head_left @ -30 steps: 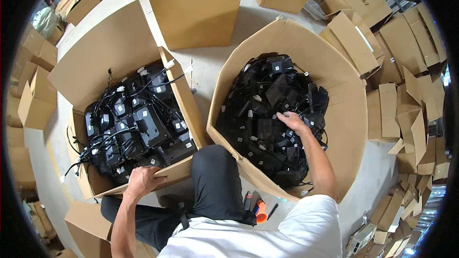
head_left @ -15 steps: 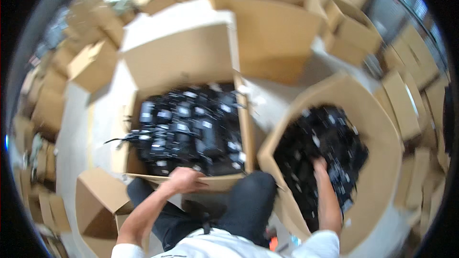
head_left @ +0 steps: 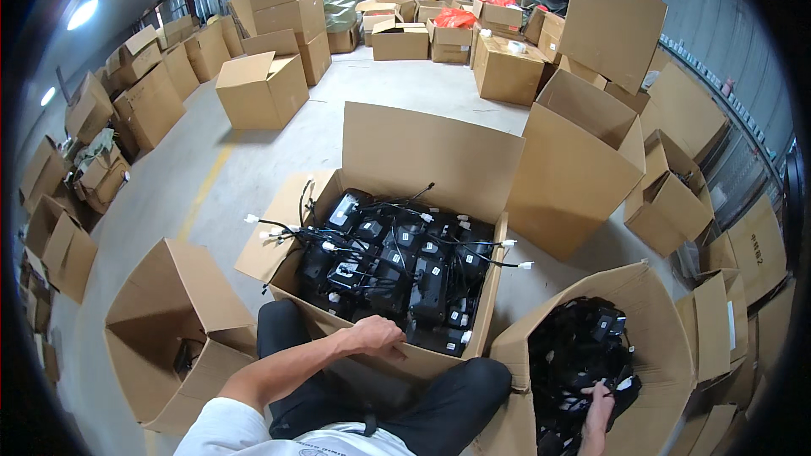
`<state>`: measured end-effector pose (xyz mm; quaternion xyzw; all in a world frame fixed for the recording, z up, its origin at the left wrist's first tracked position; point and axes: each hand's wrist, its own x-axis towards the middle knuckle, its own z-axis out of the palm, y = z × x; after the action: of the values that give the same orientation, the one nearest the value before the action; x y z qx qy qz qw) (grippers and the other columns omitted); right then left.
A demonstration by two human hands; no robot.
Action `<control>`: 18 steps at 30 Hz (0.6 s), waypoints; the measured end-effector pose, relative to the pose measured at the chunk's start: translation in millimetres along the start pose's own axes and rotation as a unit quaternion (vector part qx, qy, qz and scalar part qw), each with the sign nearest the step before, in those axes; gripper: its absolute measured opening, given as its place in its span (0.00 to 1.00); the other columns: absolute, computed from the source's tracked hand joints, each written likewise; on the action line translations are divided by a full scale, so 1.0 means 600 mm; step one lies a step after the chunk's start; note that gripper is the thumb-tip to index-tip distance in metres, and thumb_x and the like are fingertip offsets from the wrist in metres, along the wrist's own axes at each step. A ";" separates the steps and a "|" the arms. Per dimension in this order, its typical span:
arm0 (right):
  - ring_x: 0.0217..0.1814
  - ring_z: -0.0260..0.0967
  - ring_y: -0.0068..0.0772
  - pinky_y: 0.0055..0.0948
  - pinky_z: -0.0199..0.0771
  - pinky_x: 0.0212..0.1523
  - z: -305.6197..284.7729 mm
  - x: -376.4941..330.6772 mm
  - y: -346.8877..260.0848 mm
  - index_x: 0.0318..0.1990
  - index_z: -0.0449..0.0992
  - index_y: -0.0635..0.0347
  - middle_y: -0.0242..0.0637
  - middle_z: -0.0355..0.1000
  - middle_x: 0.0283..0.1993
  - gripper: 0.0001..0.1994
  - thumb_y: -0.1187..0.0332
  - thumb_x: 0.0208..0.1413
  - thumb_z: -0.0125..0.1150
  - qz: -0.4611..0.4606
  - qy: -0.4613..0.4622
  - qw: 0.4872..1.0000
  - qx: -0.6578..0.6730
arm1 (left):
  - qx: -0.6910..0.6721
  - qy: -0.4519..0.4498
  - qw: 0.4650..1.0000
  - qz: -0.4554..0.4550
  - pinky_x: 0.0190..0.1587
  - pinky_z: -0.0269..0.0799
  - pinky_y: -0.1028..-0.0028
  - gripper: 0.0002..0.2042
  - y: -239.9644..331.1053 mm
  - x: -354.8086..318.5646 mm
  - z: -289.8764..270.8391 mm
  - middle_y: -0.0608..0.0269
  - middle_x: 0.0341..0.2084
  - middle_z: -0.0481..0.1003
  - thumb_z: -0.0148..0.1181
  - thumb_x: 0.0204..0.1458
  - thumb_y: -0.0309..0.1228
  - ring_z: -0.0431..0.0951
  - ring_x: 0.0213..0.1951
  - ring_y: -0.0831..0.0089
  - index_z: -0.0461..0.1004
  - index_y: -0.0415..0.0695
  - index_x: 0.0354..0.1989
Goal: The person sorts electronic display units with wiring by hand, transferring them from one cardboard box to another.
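In front of my knees stands an open cardboard box (head_left: 435, 139) packed with black plastic units (head_left: 427, 283) with cables and white plugs. My left hand (head_left: 378, 338) is closed over its near rim, with fingers curled; nothing else shows in it. To my right is a second open cardboard box (head_left: 663, 342), holding a heap of black parts (head_left: 570, 346) and cables. My right hand (head_left: 598, 405) is down in that heap. Its fingers are drawn together at a black piece with a pale spot, and what they hold is partly hidden.
An open box (head_left: 152, 312) at my left has a small dark item inside. A tall box (head_left: 574, 173) stands beyond the middle box. A closed-up box (head_left: 263, 91) sits on the floor farther off. Stacked cartons line both sides; two people are in the background.
The view has tilted up and leftward, showing more of the room. My right hand has stayed in the right box, now nearer to me. My left hand is still at the middle box's near rim.
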<state>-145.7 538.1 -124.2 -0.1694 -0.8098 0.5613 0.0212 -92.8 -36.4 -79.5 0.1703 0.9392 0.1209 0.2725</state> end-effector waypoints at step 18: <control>0.20 0.60 0.21 0.27 0.70 0.27 0.100 -0.063 -0.431 0.32 0.70 0.61 0.27 0.61 0.20 0.17 0.60 0.72 0.49 -0.205 -0.061 0.960 0.182 | 0.002 0.069 0.997 0.024 0.43 0.77 0.59 0.24 0.004 0.004 -0.008 0.53 0.39 0.82 0.68 0.48 0.47 0.82 0.42 0.56 0.80 0.43 0.47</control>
<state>-188.2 391.6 96.5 0.0415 -0.7110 0.6922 0.1172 -96.7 -34.2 -75.9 0.1847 0.9516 0.1370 0.2038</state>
